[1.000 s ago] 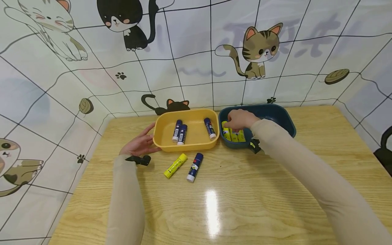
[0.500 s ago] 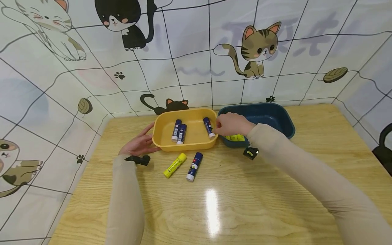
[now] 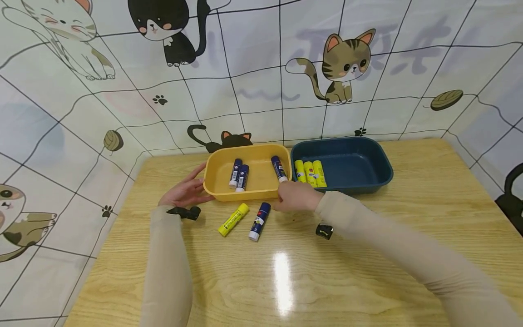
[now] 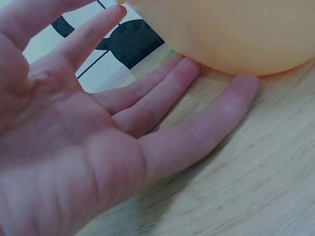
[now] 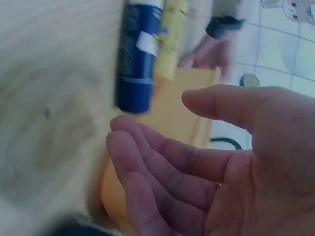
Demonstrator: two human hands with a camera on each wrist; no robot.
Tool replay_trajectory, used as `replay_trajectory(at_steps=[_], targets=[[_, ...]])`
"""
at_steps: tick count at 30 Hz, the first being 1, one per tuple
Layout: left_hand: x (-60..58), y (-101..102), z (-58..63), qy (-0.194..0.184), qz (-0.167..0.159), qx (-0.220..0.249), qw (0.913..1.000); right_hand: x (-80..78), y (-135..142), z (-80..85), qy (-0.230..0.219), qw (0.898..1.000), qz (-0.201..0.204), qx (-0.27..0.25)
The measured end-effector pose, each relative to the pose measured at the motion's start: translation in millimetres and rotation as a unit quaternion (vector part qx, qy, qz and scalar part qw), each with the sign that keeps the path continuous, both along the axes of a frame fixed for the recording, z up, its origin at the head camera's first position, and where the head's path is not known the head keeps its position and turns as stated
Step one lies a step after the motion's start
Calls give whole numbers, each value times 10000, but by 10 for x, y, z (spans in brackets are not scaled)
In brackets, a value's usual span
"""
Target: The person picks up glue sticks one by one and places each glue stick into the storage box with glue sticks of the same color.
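My left hand (image 3: 185, 193), fingers spread, rests with its fingertips against the side of the yellow bin (image 3: 259, 181). In the right wrist view my right hand (image 5: 197, 167) holds nothing, its thumb and fingers apart. Just beyond its fingertips lies a blue glue stick (image 5: 138, 64) with a white end. A yellow glue stick (image 3: 233, 220) lies on the table to the left of that one. Inside the yellow bin are a few blue glue sticks (image 3: 242, 178), one of them partly hidden by my right hand. Several yellow glue sticks (image 3: 318, 174) stand together in the dark blue bin (image 3: 355, 168).
Both bins stand side by side at the back of the wooden table (image 3: 347, 263). Behind them rises a wall covering (image 3: 261, 81) with a grid and cartoon cats. Black wrist straps (image 3: 324, 230) sit at both sleeves.
My right hand has come out of the dark blue bin, moving left and toward me, to the front of the yellow bin near the blue glue stick. The left hand has stayed put.
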State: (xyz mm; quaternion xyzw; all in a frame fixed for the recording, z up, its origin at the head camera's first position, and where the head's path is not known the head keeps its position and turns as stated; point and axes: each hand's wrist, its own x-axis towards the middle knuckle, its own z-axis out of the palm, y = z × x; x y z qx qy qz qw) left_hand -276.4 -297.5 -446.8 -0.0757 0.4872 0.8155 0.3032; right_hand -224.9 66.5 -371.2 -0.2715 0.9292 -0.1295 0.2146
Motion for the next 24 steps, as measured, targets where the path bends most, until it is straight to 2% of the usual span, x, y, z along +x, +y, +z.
replay_trajectory(at_steps=[4, 11, 18, 24], targets=[[-4, -1, -9, -20, 28, 0, 10000, 61, -100, -135, -133, 9998, -119, 126], [-3, -7, -15, 92, -52, -46, 9999, 121, -278, -304, -85, 9989, -281, 354], [8, -7, -3, 78, -36, -7, 10000, 120, -378, -403, 53, 9973, -572, 451], [13, 5, 13, 186, -164, -16, 9997, 106, -429, -450, 118, 9950, -859, 503]])
